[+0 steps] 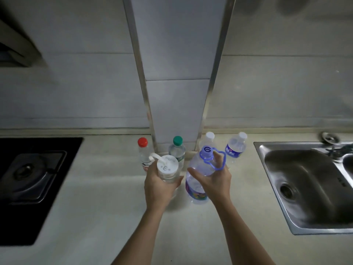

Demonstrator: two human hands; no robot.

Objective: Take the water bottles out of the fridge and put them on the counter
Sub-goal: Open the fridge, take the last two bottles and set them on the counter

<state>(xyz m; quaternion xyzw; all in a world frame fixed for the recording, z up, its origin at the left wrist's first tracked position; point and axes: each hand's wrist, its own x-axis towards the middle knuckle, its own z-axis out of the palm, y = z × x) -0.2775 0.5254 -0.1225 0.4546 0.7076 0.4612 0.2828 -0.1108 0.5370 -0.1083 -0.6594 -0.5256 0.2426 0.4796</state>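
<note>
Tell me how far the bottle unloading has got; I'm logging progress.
Done: four bottles stand on the counter by the wall: red-capped, green-capped, and two white-capped. In hand: the left hand grips a white-lidded bottle, the right hand a blue-capped bottle. Left: releasing them; the fridge is out of view.

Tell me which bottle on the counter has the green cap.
The green-capped bottle stands at the foot of the tiled column, just behind the left hand. The red-capped bottle is to its left; two white-capped ones stand to its right.
</note>
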